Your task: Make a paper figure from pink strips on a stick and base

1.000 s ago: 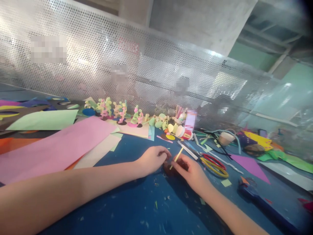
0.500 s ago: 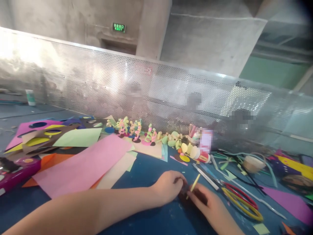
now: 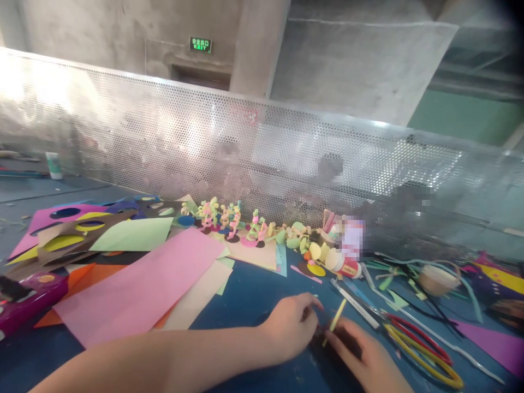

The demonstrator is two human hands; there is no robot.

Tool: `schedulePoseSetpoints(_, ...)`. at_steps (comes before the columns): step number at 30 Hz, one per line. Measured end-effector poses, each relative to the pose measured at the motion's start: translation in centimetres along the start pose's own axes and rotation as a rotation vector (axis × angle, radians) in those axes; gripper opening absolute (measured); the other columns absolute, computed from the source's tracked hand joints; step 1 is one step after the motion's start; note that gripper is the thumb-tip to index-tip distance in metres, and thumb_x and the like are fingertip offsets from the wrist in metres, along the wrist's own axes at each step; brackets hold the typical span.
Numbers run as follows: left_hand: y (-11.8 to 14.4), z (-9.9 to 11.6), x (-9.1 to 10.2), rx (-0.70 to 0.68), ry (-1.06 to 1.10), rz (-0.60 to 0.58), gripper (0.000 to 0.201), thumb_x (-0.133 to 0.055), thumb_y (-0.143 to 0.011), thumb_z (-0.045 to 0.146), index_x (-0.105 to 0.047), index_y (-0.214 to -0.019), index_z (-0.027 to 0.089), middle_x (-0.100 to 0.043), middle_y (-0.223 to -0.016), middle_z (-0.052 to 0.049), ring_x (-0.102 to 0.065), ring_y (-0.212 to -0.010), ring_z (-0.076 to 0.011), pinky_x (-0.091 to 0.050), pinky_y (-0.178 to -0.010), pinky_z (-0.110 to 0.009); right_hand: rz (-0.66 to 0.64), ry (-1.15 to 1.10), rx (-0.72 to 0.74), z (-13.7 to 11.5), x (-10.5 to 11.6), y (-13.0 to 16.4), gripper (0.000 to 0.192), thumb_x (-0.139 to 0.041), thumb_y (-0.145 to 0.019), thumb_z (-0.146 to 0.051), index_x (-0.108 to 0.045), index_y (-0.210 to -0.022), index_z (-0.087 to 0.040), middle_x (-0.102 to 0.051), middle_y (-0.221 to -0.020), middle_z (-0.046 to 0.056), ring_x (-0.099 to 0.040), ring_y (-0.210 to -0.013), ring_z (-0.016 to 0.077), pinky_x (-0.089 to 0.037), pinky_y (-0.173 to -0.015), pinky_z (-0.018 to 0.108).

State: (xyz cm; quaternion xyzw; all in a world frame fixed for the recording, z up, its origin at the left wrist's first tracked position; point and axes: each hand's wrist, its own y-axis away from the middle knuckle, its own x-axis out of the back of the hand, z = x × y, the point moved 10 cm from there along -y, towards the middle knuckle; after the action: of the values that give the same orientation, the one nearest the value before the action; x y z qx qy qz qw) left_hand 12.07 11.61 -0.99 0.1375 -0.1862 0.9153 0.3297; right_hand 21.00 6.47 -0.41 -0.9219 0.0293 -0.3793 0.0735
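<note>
My right hand pinches a thin pale-yellow strip between thumb and fingers, and the strip stands at a slant. Beside it, my left hand is closed with its fingers curled towards the strip. Whatever lies between the left fingertips is hidden; a dark patch shows between the two hands. To the right of my right hand lies a pair of scissors with red and yellow handles. A white strip-like tool rests by the scissor blades.
A pink sheet and a light-green sheet cover the left side, near a magenta device. Small paper figures stand at the back before a perforated metal screen. A red-and-white bottle lies right of them.
The view has shifted slightly, so the table things appear a little lower and, on the right, further right. Both hands stay close together; my right hand still holds the yellow strip.
</note>
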Motion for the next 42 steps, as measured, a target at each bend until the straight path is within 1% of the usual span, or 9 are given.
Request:
schedulePoseSetpoints(5, 0.0, 0.0, -0.1, 0.003, -0.043, -0.007, 0.029, -0.034, -0.080, 0.020, -0.056, -0.099, 0.021, -0.063, -0.075, -0.001, -0.059, -0.066, -0.0131, -0.046, -0.063, -0.023, 0.013, 0.036, 0.019, 0.0, 0.2, 0.0, 0.023, -0.048, -0.081, -0.039, -0.060, -0.089, -0.021, -0.065, -0.080, 0.003, -0.060, -0.074, 0.0168, -0.049, -0.073, 0.023)
schedulePoseSetpoints(15, 0.4, 0.9, 0.3, -0.029, -0.103, 0.008, 0.028, -0.036, -0.079, 0.021, -0.058, -0.096, 0.021, -0.063, -0.076, -0.001, -0.057, -0.064, -0.0127, -0.045, -0.060, -0.022, -0.008, 0.004, 0.009, 0.3, 0.0, 0.1, 0.023, -0.047, -0.081, -0.040, -0.056, -0.090, -0.021, -0.063, -0.080, 0.002, -0.058, -0.073, 0.0154, -0.047, -0.075, 0.022)
schedulePoseSetpoints(20, 0.2, 0.8, 0.3, -0.012, -0.041, 0.032, 0.027, -0.038, -0.079, 0.022, -0.061, -0.094, 0.020, -0.064, -0.076, -0.001, -0.057, -0.064, -0.0121, -0.045, -0.060, -0.021, -0.019, 0.033, 0.006, 0.2, -0.1, 0.0, 0.024, -0.045, -0.082, -0.042, -0.056, -0.088, -0.021, -0.063, -0.082, 0.002, -0.059, -0.074, 0.0151, -0.047, -0.075, 0.022)
schedulePoseSetpoints(23, -1.3, 0.7, 3.3, 0.025, -0.029, 0.156, 0.023, -0.043, -0.079, 0.027, -0.063, -0.085, 0.019, -0.064, -0.072, 0.000, -0.058, -0.064, -0.0121, -0.045, -0.057, -0.020, -0.004, 0.079, -0.003, 0.0, 0.2, 0.0, 0.025, -0.045, -0.082, -0.044, -0.057, -0.084, -0.022, -0.064, -0.081, 0.001, -0.060, -0.077, 0.0159, -0.047, -0.073, 0.021)
schedulePoseSetpoints(25, -2.6, -0.1, 7.2, 0.106, -0.058, 0.289, 0.025, -0.041, -0.080, 0.029, -0.063, -0.080, 0.017, -0.063, -0.069, 0.000, -0.057, -0.059, -0.0119, -0.044, -0.053, -0.020, 0.011, 0.099, -0.007, -0.3, 0.4, 0.1, 0.025, -0.045, -0.081, -0.045, -0.058, -0.084, -0.023, -0.065, -0.084, 0.001, -0.061, -0.080, 0.0162, -0.047, -0.074, 0.020)
schedulePoseSetpoints(29, -4.5, -2.7, 16.5, 0.233, -0.129, 0.517, 0.026, -0.038, -0.085, 0.025, -0.058, -0.094, 0.012, -0.062, -0.082, -0.006, -0.057, -0.070, -0.0136, -0.045, -0.063, -0.024, 0.029, 0.121, -0.025, -0.7, 0.6, 0.2, 0.026, -0.045, -0.081, -0.046, -0.059, -0.086, -0.024, -0.066, -0.086, 0.000, -0.061, -0.082, 0.0163, -0.047, -0.074, 0.020)
schedulePoseSetpoints(32, -5.0, -5.5, 20.9, 0.335, -0.163, 0.559, 0.023, -0.045, -0.085, 0.027, -0.056, -0.098, 0.011, -0.059, -0.092, -0.008, -0.057, -0.079, -0.0159, -0.046, -0.072, -0.032, 0.037, 0.122, -0.009, -1.0, 0.8, 0.3, 0.025, -0.046, -0.081, -0.044, -0.060, -0.085, -0.023, -0.066, -0.086, 0.001, -0.061, -0.081, 0.0167, -0.047, -0.074, 0.021)
schedulePoseSetpoints(35, -5.6, -7.6, 22.1, 0.386, -0.167, 0.504, 0.028, -0.049, -0.085, 0.030, -0.052, -0.106, 0.013, -0.055, -0.104, -0.008, -0.056, -0.088, -0.0176, -0.048, -0.075, -0.037, 0.041, 0.109, 0.011, -1.2, 0.8, 0.2, 0.025, -0.045, -0.082, -0.043, -0.060, -0.083, -0.023, -0.066, -0.083, 0.001, -0.062, -0.078, 0.0171, -0.047, -0.072, 0.022)
schedulePoseSetpoints(42, -7.4, -8.9, 21.2, 0.418, -0.170, 0.391, 0.030, -0.049, -0.085, 0.029, -0.050, -0.111, 0.014, -0.053, -0.109, -0.008, -0.055, -0.091, -0.0188, -0.048, -0.076, -0.038, 0.021, 0.118, -0.002, -0.7, 0.6, 0.1, 0.025, -0.045, -0.082, -0.043, -0.059, -0.084, -0.023, -0.066, -0.085, 0.001, -0.061, -0.079, 0.0165, -0.047, -0.073, 0.022)
